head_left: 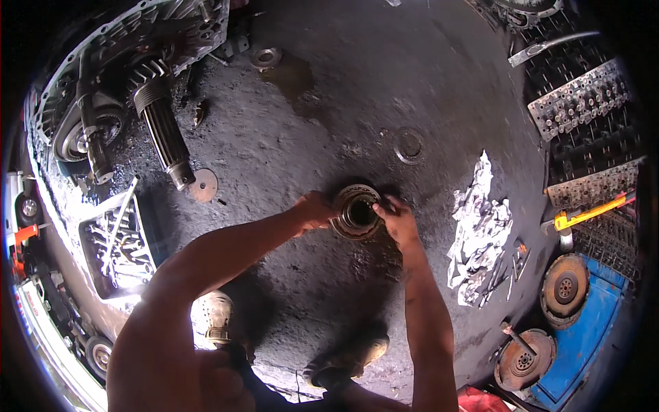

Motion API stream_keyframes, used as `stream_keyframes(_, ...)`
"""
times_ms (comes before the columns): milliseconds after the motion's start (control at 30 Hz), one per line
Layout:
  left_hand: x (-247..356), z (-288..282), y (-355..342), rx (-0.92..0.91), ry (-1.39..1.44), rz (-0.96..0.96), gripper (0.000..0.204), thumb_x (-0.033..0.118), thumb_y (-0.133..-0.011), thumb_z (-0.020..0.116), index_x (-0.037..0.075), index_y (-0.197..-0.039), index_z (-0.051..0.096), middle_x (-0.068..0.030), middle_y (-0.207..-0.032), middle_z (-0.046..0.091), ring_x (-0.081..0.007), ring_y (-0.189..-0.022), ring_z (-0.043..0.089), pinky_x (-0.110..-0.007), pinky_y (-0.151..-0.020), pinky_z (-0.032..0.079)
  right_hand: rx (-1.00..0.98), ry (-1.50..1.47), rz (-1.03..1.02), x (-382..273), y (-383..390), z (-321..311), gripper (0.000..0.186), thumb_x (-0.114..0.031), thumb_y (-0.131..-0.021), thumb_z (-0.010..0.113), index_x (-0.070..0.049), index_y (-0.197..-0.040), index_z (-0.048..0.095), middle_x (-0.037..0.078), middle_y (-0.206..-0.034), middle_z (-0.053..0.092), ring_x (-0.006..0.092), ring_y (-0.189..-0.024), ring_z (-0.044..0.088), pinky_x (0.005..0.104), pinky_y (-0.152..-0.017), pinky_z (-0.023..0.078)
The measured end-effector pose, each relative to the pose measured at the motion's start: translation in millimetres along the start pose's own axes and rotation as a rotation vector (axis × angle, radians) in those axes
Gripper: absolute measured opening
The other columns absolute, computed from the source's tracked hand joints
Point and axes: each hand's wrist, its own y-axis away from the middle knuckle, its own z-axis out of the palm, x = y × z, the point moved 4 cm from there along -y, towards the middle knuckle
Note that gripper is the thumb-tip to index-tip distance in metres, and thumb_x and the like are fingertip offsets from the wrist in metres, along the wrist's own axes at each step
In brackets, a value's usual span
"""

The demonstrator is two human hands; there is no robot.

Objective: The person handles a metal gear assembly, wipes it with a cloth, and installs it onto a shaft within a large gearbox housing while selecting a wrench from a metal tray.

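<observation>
Between my two hands is a round, stepped metal ring part point(357, 233) with a dark hole through its middle; it looks like a gear hub or bearing ring. My left hand point(314, 211) grips its left rim, fingers curled round the edge. On the other side my right hand point(398, 218) is closed on the upper right rim, thumb and fingers pinching it. Whether the part is lifted or rests on the floor I cannot tell. Beyond it, a thin metal ring point(410, 145) lies flat on the dark floor.
Left lie a splined gear shaft point(165, 127), a flat disc point(204, 185) and a tray of wrenches point(123, 240). A small ring point(266, 58) sits farther off. Crumpled foil-like sheeting point(478, 233) is at right, near cylinder heads point(580, 99) and rusty flywheels point(565, 290) by a blue surface.
</observation>
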Motion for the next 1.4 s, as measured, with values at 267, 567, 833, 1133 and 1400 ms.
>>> stream_keyframes(267,15.4,2.7,19.4,0.021,0.152,-0.087,0.037,0.024,-0.084,0.071,0.001,-0.112,0.063,-0.0097,-0.094,0.07,-0.0149,-0.077,0.067,-0.03,-0.06,0.054,-0.154,-0.364,0.259,6.3,-4.5,-2.7,0.087,-0.021,-0.071,0.085,0.009,-0.137,0.037,0.021,-0.122,0.053,0.0284,-0.115,0.054,0.0414,-0.09,0.049)
stream_keyframes(567,-2.2,-11.6,31.4,-0.048,0.237,-0.039,0.05,0.012,-0.087,0.067,-0.006,-0.129,0.046,-0.0193,-0.116,0.061,-0.023,-0.096,0.065,-0.035,-0.084,0.058,-0.145,-0.458,0.275,-7.9,18.8,8.1,0.087,-0.019,-0.068,0.086,0.013,-0.134,0.038,0.024,-0.126,0.054,0.0267,-0.111,0.056,0.0312,-0.089,0.049)
stream_keyframes(833,40.8,-21.9,82.8,-0.219,0.344,0.117,0.047,0.017,-0.084,0.071,-0.005,-0.12,0.05,-0.0165,-0.114,0.06,-0.0249,-0.1,0.063,-0.039,-0.087,0.057,-0.2,-0.666,0.161,-19.6,49.9,-2.3,0.063,-0.001,-0.076,0.077,0.008,-0.129,0.045,0.012,-0.113,0.061,0.0195,-0.102,0.06,0.0288,-0.09,0.047)
stream_keyframes(1133,94.3,-15.1,117.9,-0.374,0.472,0.298,0.031,0.011,-0.086,0.068,-0.002,-0.111,0.054,-0.0142,-0.105,0.061,-0.0249,-0.1,0.062,-0.041,-0.087,0.056,-0.177,-0.755,0.018,-124.5,115.3,-58.0,0.072,0.004,-0.077,0.074,-0.003,-0.14,0.039,0.012,-0.124,0.057,0.0192,-0.112,0.056,0.0318,-0.099,0.046)
stream_keyframes(1400,128.8,-15.2,187.9,-0.521,0.546,0.425,0.026,0.004,-0.085,0.067,-0.003,-0.109,0.058,-0.0111,-0.103,0.065,-0.0163,-0.094,0.063,-0.033,-0.08,0.059,-0.134,-0.579,-0.009,-176.4,176.1,-82.7,0.072,0.007,-0.073,0.076,-0.006,-0.134,0.038,0.007,-0.121,0.056,0.0177,-0.114,0.053,0.0322,-0.1,0.045)
